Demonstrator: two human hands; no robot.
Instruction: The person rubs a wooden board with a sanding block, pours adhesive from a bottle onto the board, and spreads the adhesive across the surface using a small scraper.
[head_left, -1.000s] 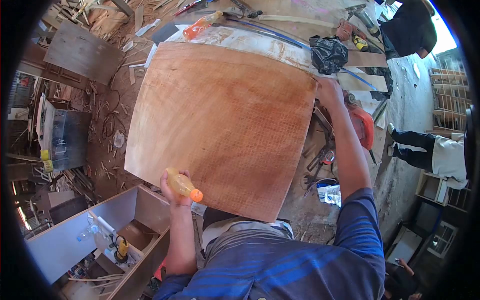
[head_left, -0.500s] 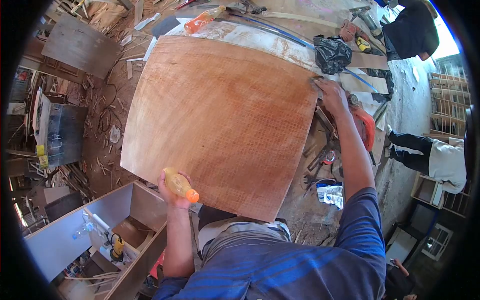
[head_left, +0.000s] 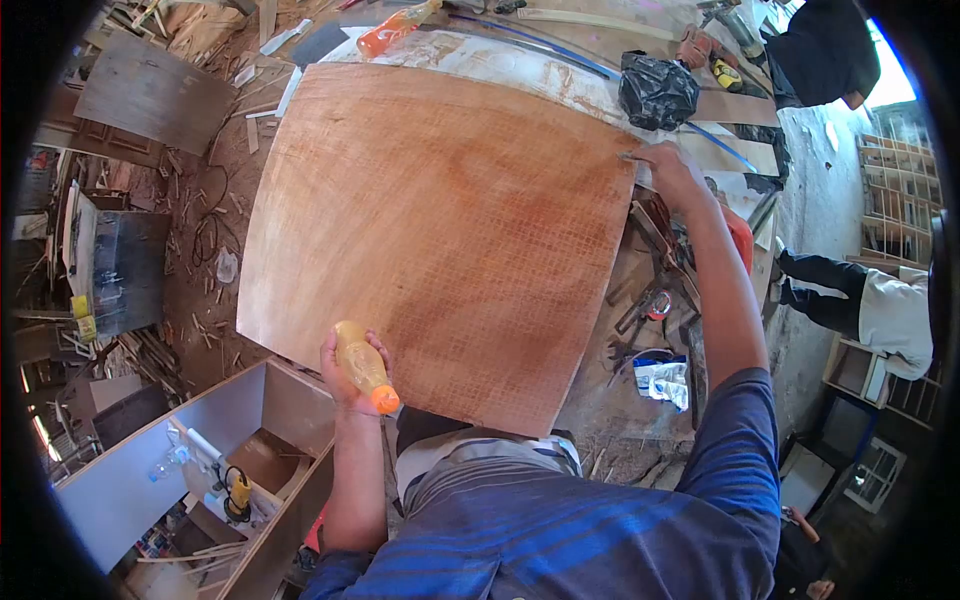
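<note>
My left hand (head_left: pixel 350 375) is wrapped around a plastic bottle (head_left: pixel 360 360) with an orange cap and yellowish contents. The bottle is tilted, cap toward my body, above the near edge of a large wooden panel (head_left: pixel 400 230). A darker, crosshatched, wet-looking film covers much of the panel's right side; its left side is paler. At the far right corner, my right hand (head_left: pixel 672 172) is closed on a small flat scraper-like piece (head_left: pixel 630 156), mostly hidden by the fingers. The piece meets the panel's surface near its edge.
Beyond the panel lie an orange-tinted bottle (head_left: pixel 395 30) and a black plastic bag (head_left: pixel 658 90). Right of it are a tape measure (head_left: pixel 657 306), a white-and-blue packet (head_left: pixel 662 382) and hand tools. An open cabinet box (head_left: pixel 160 440) stands at left. People (head_left: pixel 895 315) are at the right.
My right hand has shifted slightly at the panel's far right corner, the forearm swinging right. The left hand still holds the bottle, now a little more upright in view.
</note>
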